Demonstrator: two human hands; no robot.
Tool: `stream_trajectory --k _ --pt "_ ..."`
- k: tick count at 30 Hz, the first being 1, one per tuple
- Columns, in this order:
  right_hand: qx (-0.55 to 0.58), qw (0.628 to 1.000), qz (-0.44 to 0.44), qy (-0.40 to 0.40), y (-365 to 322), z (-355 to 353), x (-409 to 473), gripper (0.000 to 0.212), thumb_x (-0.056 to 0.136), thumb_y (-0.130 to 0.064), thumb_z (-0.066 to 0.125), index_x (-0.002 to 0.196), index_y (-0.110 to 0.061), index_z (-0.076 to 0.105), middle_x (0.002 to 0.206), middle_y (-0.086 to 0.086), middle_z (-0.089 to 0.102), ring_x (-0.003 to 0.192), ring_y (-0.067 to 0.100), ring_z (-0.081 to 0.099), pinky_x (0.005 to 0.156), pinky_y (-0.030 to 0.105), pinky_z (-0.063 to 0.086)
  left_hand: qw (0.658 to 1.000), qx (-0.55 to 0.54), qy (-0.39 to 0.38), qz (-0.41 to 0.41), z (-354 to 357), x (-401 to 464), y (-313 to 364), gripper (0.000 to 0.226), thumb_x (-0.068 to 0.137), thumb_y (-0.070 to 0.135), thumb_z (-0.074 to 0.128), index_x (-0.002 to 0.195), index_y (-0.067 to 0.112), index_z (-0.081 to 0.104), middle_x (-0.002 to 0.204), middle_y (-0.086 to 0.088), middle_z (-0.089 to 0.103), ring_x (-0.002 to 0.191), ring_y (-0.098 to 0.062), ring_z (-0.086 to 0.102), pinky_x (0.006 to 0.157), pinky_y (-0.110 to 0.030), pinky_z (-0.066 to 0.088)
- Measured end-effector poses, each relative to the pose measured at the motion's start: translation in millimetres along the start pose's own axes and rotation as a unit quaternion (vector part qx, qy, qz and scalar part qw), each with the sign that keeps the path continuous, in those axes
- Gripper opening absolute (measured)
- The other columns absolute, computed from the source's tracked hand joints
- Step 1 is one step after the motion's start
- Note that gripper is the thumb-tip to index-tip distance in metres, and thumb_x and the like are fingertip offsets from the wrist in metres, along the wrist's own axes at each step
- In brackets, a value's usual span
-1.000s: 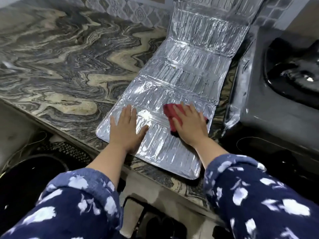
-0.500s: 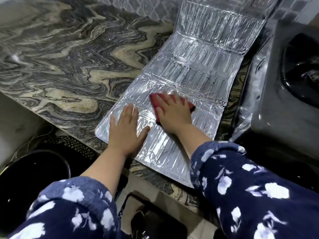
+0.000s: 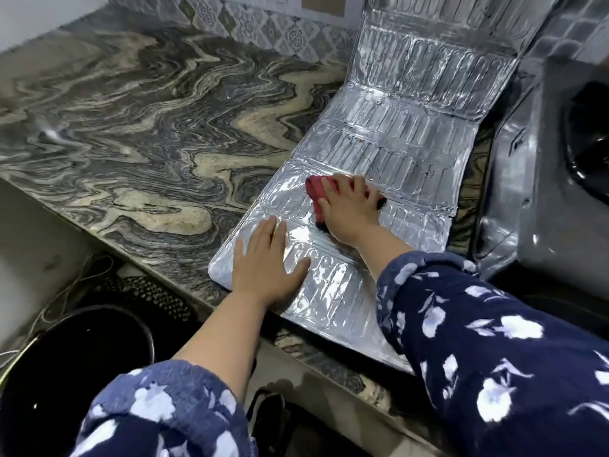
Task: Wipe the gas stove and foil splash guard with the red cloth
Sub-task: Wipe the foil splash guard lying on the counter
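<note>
The foil splash guard [image 3: 395,153] lies unfolded on the marble counter, its far panel leaning up against the tiled wall. My right hand [image 3: 347,209] presses the red cloth [image 3: 314,189] flat onto the guard's middle panel; most of the cloth is hidden under the palm. My left hand [image 3: 267,268] rests flat on the near panel, fingers spread, holding the foil down. The gas stove [image 3: 560,179] sits to the right of the guard, with one dark burner well partly in view.
The marble counter [image 3: 148,133] stretches left of the foil. Its front edge runs diagonally under my forearms. A black bucket [image 3: 66,367] stands on the floor at the lower left, beside loose cables and a patterned mat.
My right hand has slid the red cloth farther away along the foil, from the near panel onto the middle one. My left hand stays pressed on the near panel.
</note>
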State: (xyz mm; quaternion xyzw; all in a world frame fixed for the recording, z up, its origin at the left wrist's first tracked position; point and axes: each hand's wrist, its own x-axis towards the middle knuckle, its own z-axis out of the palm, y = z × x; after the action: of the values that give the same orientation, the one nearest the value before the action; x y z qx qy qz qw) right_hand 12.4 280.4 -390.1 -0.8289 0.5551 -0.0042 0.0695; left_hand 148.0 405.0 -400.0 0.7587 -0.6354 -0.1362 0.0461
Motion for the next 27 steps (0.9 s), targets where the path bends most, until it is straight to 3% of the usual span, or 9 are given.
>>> stream_trajectory --k 2,3,4,7,10,13,22,24,27 --pt "0.012 1.0 -0.019 -0.005 -12.6 1.7 -2.9 0.051 0.099 -0.043 0.021 0.148 -0.031 0.021 0.154 0.0 0.023 0.137 0.031 0.017 0.107 0.052 0.016 1.0 -0.015 0.007 0.009 -18.1 11.8 -3.4 0.083 0.077 0.063 0.056 0.142 0.019 0.03 0.148 -0.001 0.03 0.139 -0.021 0.025 0.111 -0.044 0.021" --pt "0.018 0.999 -0.042 -0.011 -18.5 3.4 -5.4 0.049 0.099 -0.044 0.021 0.147 -0.036 0.021 0.155 -0.002 0.023 0.138 0.031 0.016 0.108 0.052 0.015 1.0 -0.003 0.008 0.024 -26.7 18.4 -7.9 0.084 0.075 0.063 0.058 0.141 0.017 0.031 0.145 -0.002 0.033 0.137 -0.022 0.028 0.11 -0.043 0.024" --pt "0.026 0.997 -0.065 -0.018 -23.4 4.9 -7.4 0.048 0.099 -0.045 0.021 0.146 -0.041 0.02 0.156 -0.004 0.022 0.139 0.03 0.015 0.11 0.052 0.014 0.999 0.02 0.004 0.039 -33.0 25.4 -15.0 0.09 0.076 0.065 0.055 0.144 0.015 0.026 0.149 -0.004 0.028 0.14 -0.022 0.024 0.112 -0.044 0.02" --pt "0.019 0.993 -0.116 -0.021 -31.4 7.1 -9.3 0.046 0.098 -0.046 0.02 0.144 -0.05 0.017 0.158 -0.01 0.018 0.142 0.027 0.013 0.113 0.049 0.009 0.99 0.114 -0.033 0.075 -35.9 42.8 -42.4 0.109 0.077 0.081 0.027 0.152 0.009 -0.005 0.161 -0.003 -0.01 0.148 -0.016 -0.01 0.117 -0.053 -0.006" --pt "-0.001 0.99 -0.141 -0.026 -37.1 9.9 0.8 0.05 0.094 -0.052 0.015 0.144 -0.05 0.014 0.16 -0.012 0.011 0.147 0.023 0.005 0.116 0.052 0.003 0.986 0.119 -0.034 0.114 -27.0 50.4 -57.3 0.114 0.072 0.087 0.011 0.15 0.008 -0.012 0.16 -0.005 -0.018 0.146 -0.015 -0.018 0.117 -0.055 -0.01" --pt "0.0 0.994 -0.106 -0.028 -37.2 12.4 29.0 0.049 0.097 -0.053 0.017 0.146 -0.047 0.013 0.16 -0.014 0.004 0.149 0.021 -0.007 0.116 0.058 -0.006 0.986 0.112 -0.009 0.125 -22.3 51.3 -59.9 0.114 0.071 0.089 0.007 0.151 0.009 -0.011 0.16 -0.003 -0.017 0.146 -0.014 -0.019 0.117 -0.053 -0.011" --pt "0.008 0.992 0.116 -0.041 -24.9 2.1 114.8 0.052 0.099 -0.045 0.009 0.15 -0.037 0.001 0.161 -0.008 -0.005 0.147 0.028 -0.013 0.112 0.064 -0.012 0.989 0.074 0.007 0.13 -19.6 56.5 -61.6 0.112 0.071 0.088 0.007 0.15 0.011 -0.013 0.158 -0.001 -0.022 0.144 -0.014 -0.024 0.117 -0.052 -0.012" --pt "-0.007 0.993 0.116 -0.028 -32.3 2.1 111.8 0.053 0.099 -0.041 0.01 0.151 -0.032 0.002 0.161 -0.009 -0.006 0.147 0.027 -0.014 0.112 0.062 -0.014 0.988 0.074 0.006 0.133 -19.4 57.4 -62.0 0.113 0.069 0.088 0.006 0.15 0.011 -0.013 0.158 -0.001 -0.023 0.144 -0.014 -0.025 0.117 -0.051 -0.011" --pt "0.018 0.998 0.068 0.0 -43.0 6.8 80.6 0.053 0.1 -0.04 0.013 0.152 -0.028 0.008 0.161 -0.01 0.0 0.149 0.02 -0.004 0.119 0.052 -0.002 0.988 0.075 0.008 0.137 -17.5 58.5 -63.8 0.113 0.07 0.087 0.007 0.151 0.01 -0.011 0.159 -0.002 -0.021 0.145 -0.014 -0.024 0.117 -0.051 -0.011"
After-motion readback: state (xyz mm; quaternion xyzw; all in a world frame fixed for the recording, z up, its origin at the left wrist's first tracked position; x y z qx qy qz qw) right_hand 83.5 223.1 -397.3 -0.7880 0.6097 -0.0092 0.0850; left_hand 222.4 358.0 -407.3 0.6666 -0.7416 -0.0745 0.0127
